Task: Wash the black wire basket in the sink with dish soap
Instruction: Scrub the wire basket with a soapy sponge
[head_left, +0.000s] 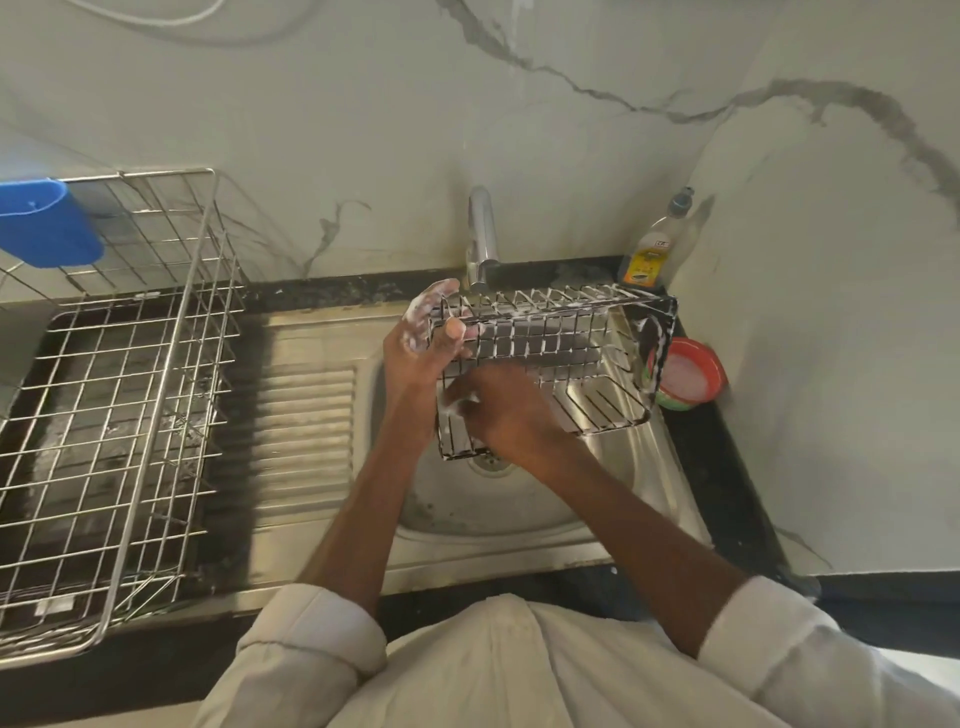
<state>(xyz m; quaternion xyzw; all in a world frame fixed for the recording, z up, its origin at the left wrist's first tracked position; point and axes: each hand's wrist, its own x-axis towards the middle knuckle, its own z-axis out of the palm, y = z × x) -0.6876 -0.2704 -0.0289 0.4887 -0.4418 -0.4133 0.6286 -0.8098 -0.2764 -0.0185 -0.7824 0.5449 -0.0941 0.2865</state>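
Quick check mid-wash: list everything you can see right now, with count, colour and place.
black wire basket: 1, black with white suds, held over the sink
sink: 1, steel, centre
tap: 1, chrome, behind the sink
dish soap bottle: 1, yellow-labelled, back right corner
bowl: 1, red and green, right of the sink
drying rack: 1, steel, left counter
blue holder: 1, on the rack's rear
left hand: sudsy, grip on the basket's left end
right hand: on the basket's near side

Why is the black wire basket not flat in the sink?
Tipped: the left hand holds the soapy black wire basket up on edge.
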